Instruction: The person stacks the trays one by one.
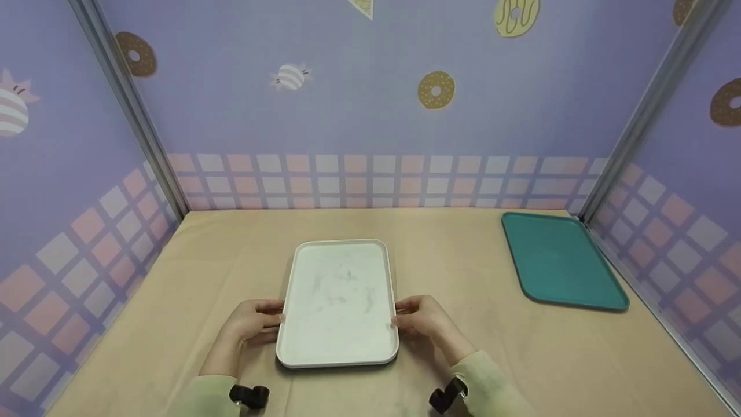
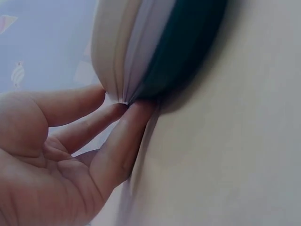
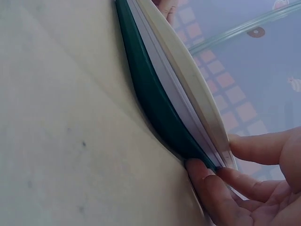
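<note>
A stack of rectangular trays lies in front of me in the head view, with a white tray (image 1: 338,301) on top, faintly smudged with grey. Both wrist views show the layers edge-on: cream uppermost, a pale lavender tray (image 3: 162,75) in between, and a dark green tray (image 2: 183,47) at the bottom. My left hand (image 1: 253,321) pinches the stack's left edge, thumb at the upper rim and fingers at the lower edge. On the opposite edge, my right hand (image 1: 425,318) holds the stack the same way. The fingertips under the trays are partly hidden.
A teal tray (image 1: 561,260) lies flat at the right, near the side wall. Beige cloth covers the table (image 1: 463,359). Patterned walls (image 1: 370,127) with metal corner posts (image 1: 642,110) enclose its back and sides.
</note>
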The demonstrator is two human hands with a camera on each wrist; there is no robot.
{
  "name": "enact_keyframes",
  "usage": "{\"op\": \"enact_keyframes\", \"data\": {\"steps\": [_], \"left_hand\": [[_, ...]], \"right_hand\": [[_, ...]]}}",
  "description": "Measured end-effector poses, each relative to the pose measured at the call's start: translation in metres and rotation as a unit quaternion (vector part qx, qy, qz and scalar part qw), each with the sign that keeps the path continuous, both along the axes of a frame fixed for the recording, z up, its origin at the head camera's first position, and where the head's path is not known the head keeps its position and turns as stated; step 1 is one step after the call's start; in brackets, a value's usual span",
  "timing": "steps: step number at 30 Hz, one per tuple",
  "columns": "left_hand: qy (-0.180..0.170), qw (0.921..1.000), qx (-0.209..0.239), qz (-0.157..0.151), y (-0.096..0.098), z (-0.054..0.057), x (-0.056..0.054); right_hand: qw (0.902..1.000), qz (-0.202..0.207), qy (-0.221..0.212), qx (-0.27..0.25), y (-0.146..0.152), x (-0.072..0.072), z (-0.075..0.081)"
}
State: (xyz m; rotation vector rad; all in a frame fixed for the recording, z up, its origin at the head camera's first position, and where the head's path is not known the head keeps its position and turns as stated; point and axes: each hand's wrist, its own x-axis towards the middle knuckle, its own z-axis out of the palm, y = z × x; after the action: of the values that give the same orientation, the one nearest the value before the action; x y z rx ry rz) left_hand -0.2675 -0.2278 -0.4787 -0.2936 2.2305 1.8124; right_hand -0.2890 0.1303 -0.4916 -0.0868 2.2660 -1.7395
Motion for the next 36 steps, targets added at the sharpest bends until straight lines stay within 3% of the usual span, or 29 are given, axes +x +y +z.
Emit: {"op": "enact_keyframes", "data": {"steps": [13,28,36], "left_hand": [[-0.011,0.9998,0.019,0.0,0.0,-0.002,-0.002],[-0.018,0.9997,0.012,0.008,0.0,-0.003,-0.003],[-0.018,0.9996,0.021,0.003,0.0,-0.002,-0.001]], "right_hand": [[0.9994,-0.004,-0.034,0.001,0.008,-0.004,-0.002],[0.9908,0.044,-0.088,-0.093,0.035,-0.014,0.007],[0.9944,0.01,-0.069,-0.08,0.058,-0.022,0.02]]}}
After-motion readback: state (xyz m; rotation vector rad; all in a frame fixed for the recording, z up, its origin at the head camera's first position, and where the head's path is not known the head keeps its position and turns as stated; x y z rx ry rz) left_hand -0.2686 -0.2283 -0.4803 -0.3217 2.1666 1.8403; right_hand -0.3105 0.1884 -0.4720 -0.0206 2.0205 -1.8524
